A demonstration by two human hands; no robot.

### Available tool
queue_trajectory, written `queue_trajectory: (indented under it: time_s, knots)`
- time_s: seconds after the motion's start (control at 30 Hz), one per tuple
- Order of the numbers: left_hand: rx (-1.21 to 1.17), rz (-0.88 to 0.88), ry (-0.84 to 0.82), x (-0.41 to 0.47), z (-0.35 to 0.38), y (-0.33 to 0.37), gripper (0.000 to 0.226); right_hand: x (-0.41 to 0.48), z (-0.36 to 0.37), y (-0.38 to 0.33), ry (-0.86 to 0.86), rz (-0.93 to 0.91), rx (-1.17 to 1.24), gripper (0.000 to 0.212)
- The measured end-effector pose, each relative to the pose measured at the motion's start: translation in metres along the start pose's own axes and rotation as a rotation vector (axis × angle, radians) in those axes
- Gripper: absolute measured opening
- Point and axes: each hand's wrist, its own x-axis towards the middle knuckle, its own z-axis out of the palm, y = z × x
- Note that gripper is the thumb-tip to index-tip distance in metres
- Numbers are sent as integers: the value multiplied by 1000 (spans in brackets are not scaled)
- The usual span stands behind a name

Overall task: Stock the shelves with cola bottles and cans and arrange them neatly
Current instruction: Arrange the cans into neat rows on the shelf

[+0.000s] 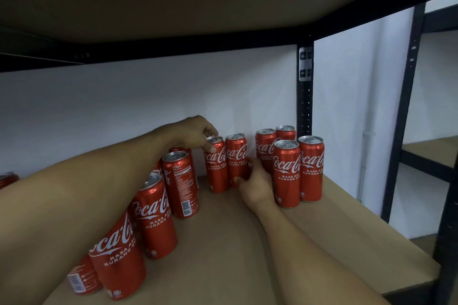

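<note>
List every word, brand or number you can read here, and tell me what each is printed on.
"Coca-Cola": white script on the front can, repeated on the other cans facing forward.
"RASA ASLI" over "KURANG GU": below the script on the same can; the ending curves out of sight.
"Coke": top of the turned can.
Its small print and barcode digits: too small to read.
Metal tag on the shelf post: blurred, unreadable.

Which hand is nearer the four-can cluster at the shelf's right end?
Right. The right hand is just left of the four-can cluster; the left hand is farther left, gripping another can's top.
</note>
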Motion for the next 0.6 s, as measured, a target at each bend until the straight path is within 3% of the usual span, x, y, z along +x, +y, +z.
queue_trajectory:
  time_s: [0.6]
  knots:
    - [28, -2, 9, -5, 3, 6, 55, 2, -1, 3, -29, 5, 27, 59]
